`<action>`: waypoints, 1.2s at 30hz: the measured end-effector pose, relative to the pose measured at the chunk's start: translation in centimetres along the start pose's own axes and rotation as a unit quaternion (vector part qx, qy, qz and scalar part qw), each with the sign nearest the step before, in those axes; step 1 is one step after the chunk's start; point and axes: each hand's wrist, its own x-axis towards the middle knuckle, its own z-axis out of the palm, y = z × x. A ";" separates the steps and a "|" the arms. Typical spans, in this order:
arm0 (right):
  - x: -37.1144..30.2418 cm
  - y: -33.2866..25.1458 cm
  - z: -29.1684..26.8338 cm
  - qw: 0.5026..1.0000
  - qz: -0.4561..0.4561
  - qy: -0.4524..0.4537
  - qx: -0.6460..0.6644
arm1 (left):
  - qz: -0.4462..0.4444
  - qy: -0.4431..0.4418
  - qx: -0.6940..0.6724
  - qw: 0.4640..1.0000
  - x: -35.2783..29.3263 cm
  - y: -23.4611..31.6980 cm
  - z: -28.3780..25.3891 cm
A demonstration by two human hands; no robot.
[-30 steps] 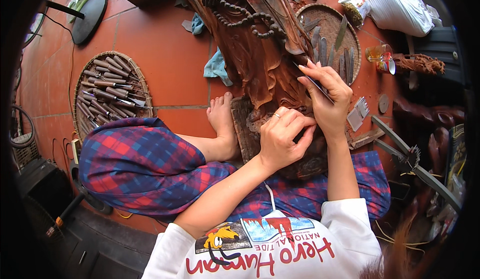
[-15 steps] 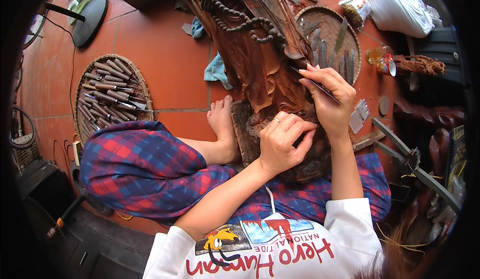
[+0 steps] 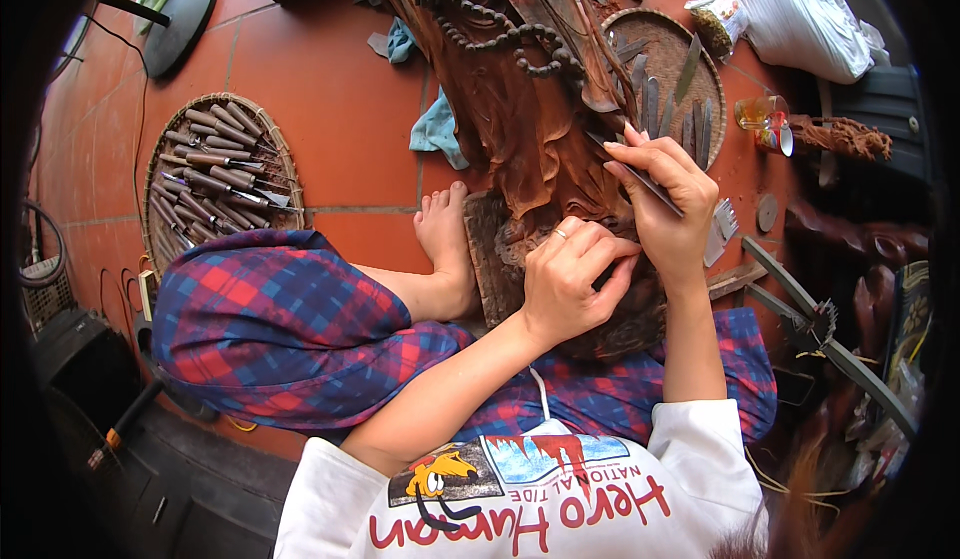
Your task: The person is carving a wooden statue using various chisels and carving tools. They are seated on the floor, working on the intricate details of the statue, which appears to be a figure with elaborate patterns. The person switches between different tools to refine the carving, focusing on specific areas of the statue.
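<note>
A reddish-brown wood carving (image 3: 540, 144) with draped folds and a string of dark beads (image 3: 490, 34) stands in front of me, between my legs. My right hand (image 3: 665, 184) pinches a thin dark file (image 3: 650, 191) at a slant, its far end against the carving's right side. Lower down, my left hand (image 3: 575, 284) lies on the carving's base (image 3: 490, 249), fingers curled and thumb against the forefinger. Whatever they may hold is hidden. A ring (image 3: 561, 233) shows on that hand.
Wooden-handled chisels fill a round woven tray (image 3: 290, 164) on the left. Another woven tray (image 3: 655, 24) at far right holds flat metal blades. A blue cloth (image 3: 437, 131) lies beside the carving. To the right are a glass (image 3: 762, 112) and a metal clamp-like frame (image 3: 840, 349).
The carving and both hands sit slightly further right and lower in the picture, as the whole view has shifted a little. Both hands keep nearly the same grip.
</note>
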 end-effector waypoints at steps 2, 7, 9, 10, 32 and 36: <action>0.3 0.1 0.1 0.999 0.027 0.017 0.008 | 0.002 0.001 -0.006 1.000 0.3 0.1 0.1; 0.0 0.0 0.3 1.000 0.001 0.007 -0.014 | -0.005 -0.010 -0.002 1.000 0.2 0.1 -0.1; 0.2 0.0 0.1 1.000 0.007 -0.008 -0.002 | 0.000 -0.002 0.000 1.000 0.0 0.0 -0.1; 0.3 -0.1 0.2 1.000 0.013 0.006 -0.001 | 0.003 0.002 0.001 1.000 0.0 -0.1 -0.1; 0.3 -1.1 0.9 0.999 0.036 0.025 -0.007 | 0.001 -0.003 0.001 1.000 -0.1 -0.2 -0.1; 0.6 -1.3 0.8 0.997 0.065 0.036 0.026 | 0.000 -0.003 -0.005 1.000 -0.1 0.0 0.0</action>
